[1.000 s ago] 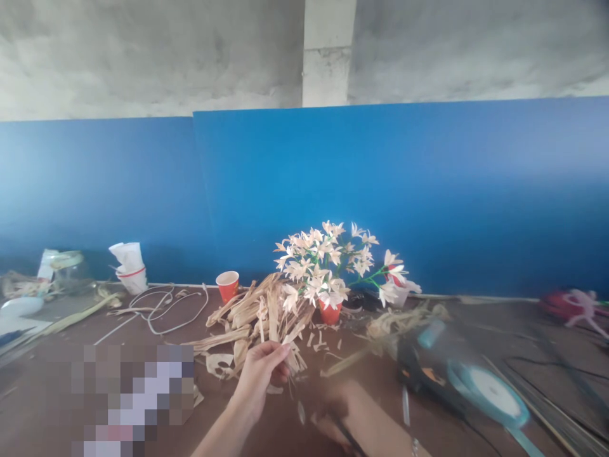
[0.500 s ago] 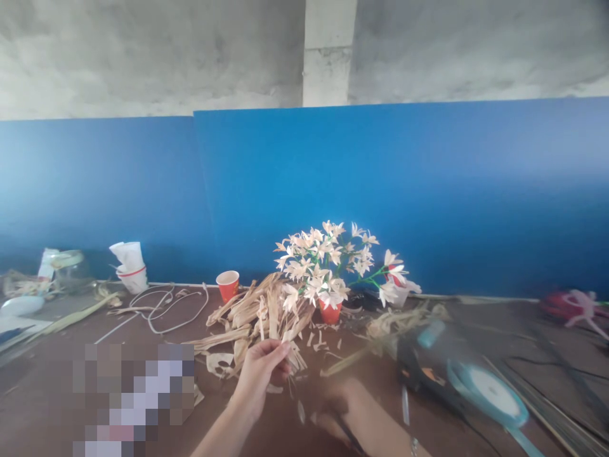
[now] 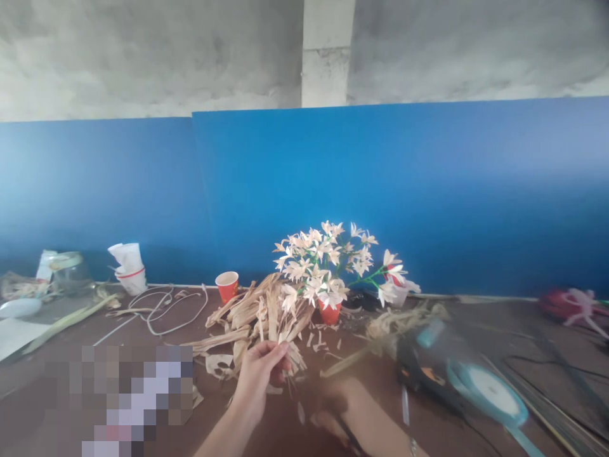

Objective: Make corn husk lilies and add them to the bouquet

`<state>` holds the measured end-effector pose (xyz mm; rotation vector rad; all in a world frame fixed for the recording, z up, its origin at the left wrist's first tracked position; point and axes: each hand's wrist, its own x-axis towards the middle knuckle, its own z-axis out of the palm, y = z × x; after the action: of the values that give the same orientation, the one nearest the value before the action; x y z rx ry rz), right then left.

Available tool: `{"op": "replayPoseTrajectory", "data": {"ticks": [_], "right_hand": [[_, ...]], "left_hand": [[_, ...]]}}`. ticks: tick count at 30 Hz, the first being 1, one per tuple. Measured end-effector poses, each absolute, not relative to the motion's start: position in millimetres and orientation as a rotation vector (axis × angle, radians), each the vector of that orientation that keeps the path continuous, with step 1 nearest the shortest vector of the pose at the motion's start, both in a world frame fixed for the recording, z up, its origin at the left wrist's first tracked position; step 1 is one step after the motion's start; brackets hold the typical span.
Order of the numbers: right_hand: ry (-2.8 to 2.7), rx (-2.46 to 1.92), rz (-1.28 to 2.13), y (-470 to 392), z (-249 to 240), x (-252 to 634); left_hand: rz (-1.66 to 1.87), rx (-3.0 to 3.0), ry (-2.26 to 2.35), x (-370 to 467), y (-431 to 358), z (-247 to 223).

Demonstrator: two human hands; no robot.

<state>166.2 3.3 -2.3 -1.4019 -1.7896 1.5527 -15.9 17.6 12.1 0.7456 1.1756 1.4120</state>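
My left hand [image 3: 261,374] is closed in a pinch on a pale strip of dried husk [image 3: 284,339], in front of a heap of dried husks [image 3: 271,308]. Lower right of it, my right hand [image 3: 347,406] is smeared by motion. Its fingers are bent round a dark, thin tool [image 3: 349,435] whose kind I cannot make out. A small pale scrap [image 3: 301,412] shows between the two hands. Behind the heap, white husk flowers [image 3: 323,260] on green stems stand in a red paper cup [image 3: 330,312].
A black glue gun [image 3: 423,374] and a teal ribbon spool [image 3: 495,392] lie at right. At left are another red cup [image 3: 227,289], a white cord [image 3: 157,324], white cups [image 3: 130,276] and a glass jar [image 3: 70,273]. A blue partition [image 3: 356,171] closes off the back.
Hardly anything differs. Both hands keep nearly the same place, and the pale strip above my left fingers looks slightly shifted. A white sheet at far left shows more clearly.
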Motion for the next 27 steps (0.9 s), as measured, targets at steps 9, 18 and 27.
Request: {"op": "replayPoseTrajectory", "data": {"ticks": [9,18,27], "right_hand": [[-1.767,-1.392,1.557,2.2,0.4,164.5],[-1.748,-1.387,1.552,1.3,0.6,162.8],[-1.72,-1.408,1.548,1.2,-7.0,159.5]], "left_hand": [[1.443,0.676,1.174,-10.9,13.7,11.7],[1.41,0.557,1.132,-12.8,15.5,2.9],[1.403,0.41,1.125,-5.0,10.4,7.0]]}}
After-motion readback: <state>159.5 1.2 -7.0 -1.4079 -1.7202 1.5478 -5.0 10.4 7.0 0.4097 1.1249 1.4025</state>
